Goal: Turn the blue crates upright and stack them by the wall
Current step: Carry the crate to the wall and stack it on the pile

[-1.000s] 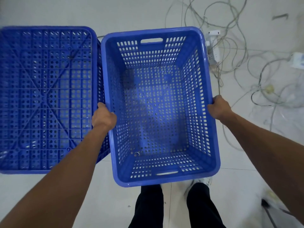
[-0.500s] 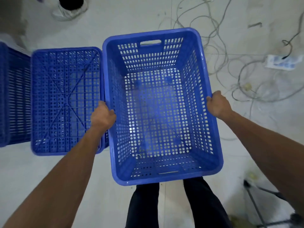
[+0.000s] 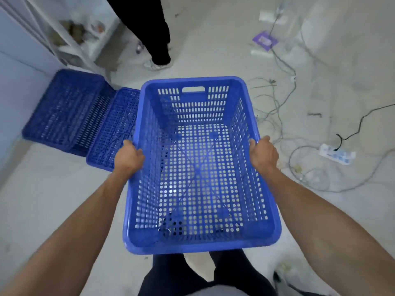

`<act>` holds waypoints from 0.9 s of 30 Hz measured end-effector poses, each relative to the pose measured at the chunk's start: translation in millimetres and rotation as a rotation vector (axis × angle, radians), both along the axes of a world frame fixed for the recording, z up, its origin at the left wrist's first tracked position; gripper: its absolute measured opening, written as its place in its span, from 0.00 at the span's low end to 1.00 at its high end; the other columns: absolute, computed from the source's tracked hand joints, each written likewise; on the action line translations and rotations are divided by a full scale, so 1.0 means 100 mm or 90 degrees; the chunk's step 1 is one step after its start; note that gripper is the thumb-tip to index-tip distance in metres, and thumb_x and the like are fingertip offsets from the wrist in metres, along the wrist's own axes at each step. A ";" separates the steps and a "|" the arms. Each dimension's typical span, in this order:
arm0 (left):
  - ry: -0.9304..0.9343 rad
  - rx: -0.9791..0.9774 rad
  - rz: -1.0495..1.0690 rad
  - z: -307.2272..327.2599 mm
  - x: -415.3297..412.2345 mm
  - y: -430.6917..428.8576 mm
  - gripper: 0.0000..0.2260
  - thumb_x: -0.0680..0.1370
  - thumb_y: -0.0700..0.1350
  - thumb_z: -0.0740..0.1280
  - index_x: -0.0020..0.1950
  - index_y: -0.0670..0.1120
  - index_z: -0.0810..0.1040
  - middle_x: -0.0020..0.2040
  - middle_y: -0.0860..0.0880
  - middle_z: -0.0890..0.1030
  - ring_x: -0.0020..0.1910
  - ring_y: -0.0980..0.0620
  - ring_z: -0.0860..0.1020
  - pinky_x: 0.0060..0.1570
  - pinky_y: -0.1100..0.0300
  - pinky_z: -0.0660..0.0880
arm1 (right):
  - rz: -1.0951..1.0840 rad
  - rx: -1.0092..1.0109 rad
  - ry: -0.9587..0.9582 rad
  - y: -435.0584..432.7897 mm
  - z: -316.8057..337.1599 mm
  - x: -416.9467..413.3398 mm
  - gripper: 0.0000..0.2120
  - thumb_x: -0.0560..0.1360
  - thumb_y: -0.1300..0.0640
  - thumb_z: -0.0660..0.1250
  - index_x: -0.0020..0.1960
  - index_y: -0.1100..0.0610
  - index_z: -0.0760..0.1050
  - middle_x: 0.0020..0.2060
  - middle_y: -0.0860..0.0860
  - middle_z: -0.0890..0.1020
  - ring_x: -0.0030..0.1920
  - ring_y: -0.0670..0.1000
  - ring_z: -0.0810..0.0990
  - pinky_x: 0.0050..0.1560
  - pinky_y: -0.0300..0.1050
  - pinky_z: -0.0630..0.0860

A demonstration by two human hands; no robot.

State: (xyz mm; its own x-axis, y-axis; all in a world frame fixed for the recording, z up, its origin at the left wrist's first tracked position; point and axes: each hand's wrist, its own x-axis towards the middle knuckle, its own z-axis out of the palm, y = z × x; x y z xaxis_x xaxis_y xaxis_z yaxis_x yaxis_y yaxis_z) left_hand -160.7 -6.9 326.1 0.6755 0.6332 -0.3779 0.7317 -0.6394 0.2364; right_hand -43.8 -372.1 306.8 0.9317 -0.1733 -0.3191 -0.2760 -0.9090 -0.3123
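Note:
I hold an upright blue perforated crate [image 3: 198, 242] off the floor in front of me, its open top facing me. My left hand [image 3: 129, 157] grips its left rim and my right hand [image 3: 264, 153] grips its right rim. Two more blue crates lie upside down on the floor to the left: one [image 3: 113, 133] right beside the held crate and partly hidden by it, the other [image 3: 64, 110] further left next to the wall [image 3: 19, 67].
Another person's dark trouser legs and shoes [image 3: 158, 58] stand on the floor ahead. Tangled cables [image 3: 277, 112] and a white power strip [image 3: 336, 153] spread over the floor on the right. A white shelf unit [image 3: 70, 35] stands at the upper left.
The crate has risen well above the floor in both hands. My view has lifted and pulled back, so the two overturned crates look smaller and the wall and the other person's legs have come into sight.

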 end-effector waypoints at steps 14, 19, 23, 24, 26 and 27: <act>-0.047 0.060 0.242 0.79 -2.04 1.00 0.17 0.79 0.47 0.64 0.59 0.34 0.69 0.57 0.31 0.78 0.55 0.31 0.77 0.50 0.46 0.73 | 0.267 0.060 -0.068 1.75 0.80 -0.61 0.22 0.82 0.48 0.59 0.63 0.67 0.67 0.55 0.66 0.80 0.57 0.67 0.78 0.53 0.56 0.73; -0.061 0.069 0.322 0.86 -2.93 1.65 0.18 0.79 0.47 0.64 0.60 0.34 0.69 0.57 0.32 0.78 0.55 0.32 0.77 0.50 0.46 0.73 | 0.344 0.073 -0.072 2.75 0.90 -1.10 0.21 0.81 0.48 0.59 0.61 0.65 0.69 0.55 0.65 0.80 0.56 0.66 0.78 0.52 0.55 0.73; -0.084 0.051 0.400 0.78 -3.70 2.26 0.17 0.79 0.49 0.63 0.58 0.36 0.70 0.54 0.35 0.79 0.51 0.35 0.78 0.46 0.50 0.72 | 0.409 0.072 -0.071 3.64 0.89 -1.58 0.21 0.81 0.48 0.59 0.60 0.66 0.69 0.54 0.65 0.80 0.55 0.66 0.79 0.51 0.55 0.73; -0.086 0.049 0.420 0.77 -3.89 2.40 0.16 0.79 0.49 0.63 0.57 0.36 0.70 0.54 0.36 0.79 0.50 0.35 0.78 0.45 0.51 0.72 | 0.426 0.071 -0.073 3.86 0.89 -1.72 0.21 0.81 0.47 0.59 0.60 0.66 0.69 0.54 0.65 0.80 0.54 0.66 0.79 0.52 0.56 0.74; -0.090 0.047 0.454 0.81 -4.22 2.66 0.16 0.80 0.49 0.63 0.57 0.36 0.70 0.53 0.36 0.79 0.51 0.35 0.78 0.44 0.52 0.70 | 0.455 0.067 -0.076 4.28 0.94 -1.97 0.22 0.81 0.46 0.60 0.59 0.66 0.69 0.54 0.65 0.80 0.55 0.67 0.79 0.51 0.57 0.74; -0.094 0.049 0.464 0.82 -4.34 2.76 0.16 0.80 0.48 0.63 0.57 0.36 0.70 0.53 0.35 0.79 0.51 0.35 0.78 0.44 0.52 0.70 | 0.468 0.067 -0.074 4.44 0.97 -2.06 0.22 0.81 0.46 0.60 0.59 0.66 0.70 0.54 0.65 0.80 0.55 0.67 0.78 0.51 0.57 0.74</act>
State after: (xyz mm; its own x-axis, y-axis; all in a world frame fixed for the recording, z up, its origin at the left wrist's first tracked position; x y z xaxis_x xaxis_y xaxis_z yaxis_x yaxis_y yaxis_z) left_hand -595.0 269.5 408.0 0.1146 0.9609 -0.2521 0.9405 -0.0232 0.3389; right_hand -249.5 71.8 403.4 0.8243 0.5327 -0.1917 0.4311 -0.8101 -0.3974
